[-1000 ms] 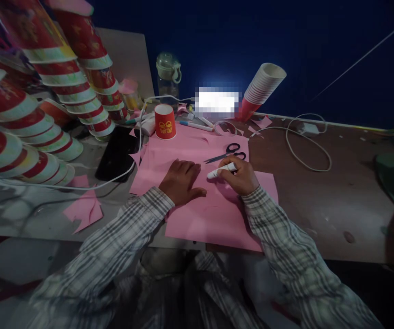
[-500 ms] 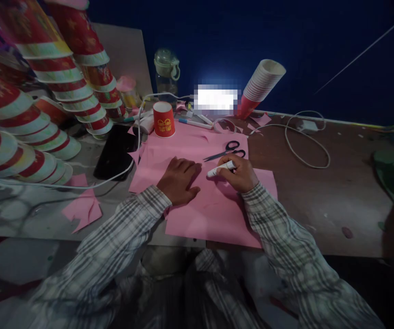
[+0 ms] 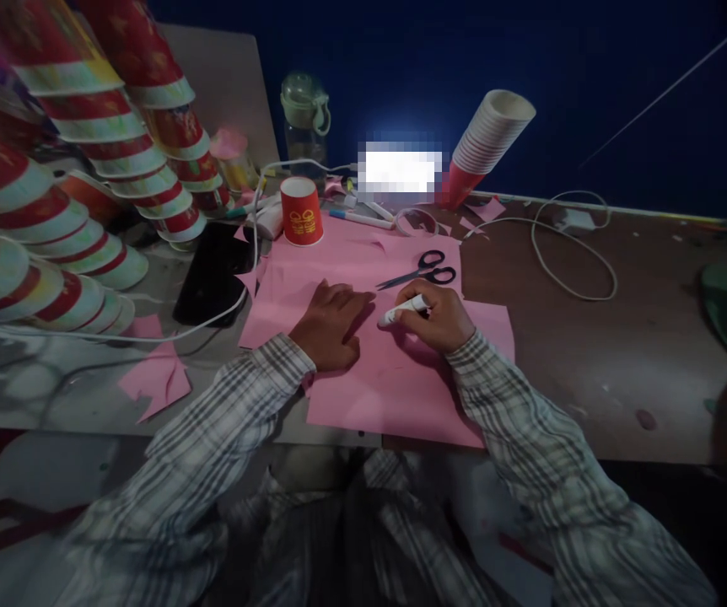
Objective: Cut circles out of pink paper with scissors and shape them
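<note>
My right hand [image 3: 440,319] is closed around a white pen-like tube [image 3: 406,311] with small dark print. The tube slants, its narrower end pointing left and down at the pink paper [image 3: 395,396]; whether that end touches is hard to see. My left hand [image 3: 331,324] lies on the same paper, left of the tube, fingers stretched out and holding nothing. Just beyond my right hand, scissors [image 3: 423,270] with black handles lie partly spread on the pink sheets. A red paper cup [image 3: 302,212] with yellow print stands at their far left.
Tall stacks of red-and-white cups [image 3: 107,139] crowd the left side, near a black phone [image 3: 215,274]. Pink scraps [image 3: 158,379] lie left of my sleeve. At the back are a bottle [image 3: 305,118], markers [image 3: 360,220], a leaning cup stack [image 3: 490,143] and a white cable [image 3: 541,253].
The view has tilted slightly, so the table items sit a little higher in the picture. Both hands stay almost in place, the tube still in my right hand.
</note>
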The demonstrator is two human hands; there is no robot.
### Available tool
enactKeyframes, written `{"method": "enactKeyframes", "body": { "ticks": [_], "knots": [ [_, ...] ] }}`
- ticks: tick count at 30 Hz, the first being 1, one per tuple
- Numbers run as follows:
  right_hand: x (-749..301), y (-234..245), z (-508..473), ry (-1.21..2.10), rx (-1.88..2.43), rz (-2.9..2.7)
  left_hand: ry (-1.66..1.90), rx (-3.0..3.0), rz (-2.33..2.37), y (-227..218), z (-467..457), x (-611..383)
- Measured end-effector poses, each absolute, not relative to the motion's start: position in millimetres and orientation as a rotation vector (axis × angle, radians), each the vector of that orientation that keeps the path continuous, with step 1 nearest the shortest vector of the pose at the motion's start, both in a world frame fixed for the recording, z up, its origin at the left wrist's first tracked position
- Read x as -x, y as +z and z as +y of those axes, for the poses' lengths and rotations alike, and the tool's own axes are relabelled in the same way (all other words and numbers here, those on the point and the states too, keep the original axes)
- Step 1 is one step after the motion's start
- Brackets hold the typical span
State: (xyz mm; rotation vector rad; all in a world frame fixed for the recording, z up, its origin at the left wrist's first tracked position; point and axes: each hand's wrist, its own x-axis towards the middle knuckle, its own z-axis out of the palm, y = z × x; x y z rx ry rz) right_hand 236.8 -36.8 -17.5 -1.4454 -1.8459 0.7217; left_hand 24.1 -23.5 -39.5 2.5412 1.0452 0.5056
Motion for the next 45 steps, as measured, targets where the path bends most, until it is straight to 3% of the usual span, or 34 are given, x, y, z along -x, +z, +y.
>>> {"method": "enactKeyframes", "body": {
  "ticks": [38, 45],
  "knots": [
    [-235.7, -22.9, -34.8, 0.515, 1.502, -1.984, 0.415, -2.579, 1.049, -48.2, -20.6, -28.6],
    [-234.6, -18.0, -37.0, 0.597, 1.530, -2.031, 0.383, -2.605, 1.049, -46.7, -19.3, -28.9]
  ]
}}
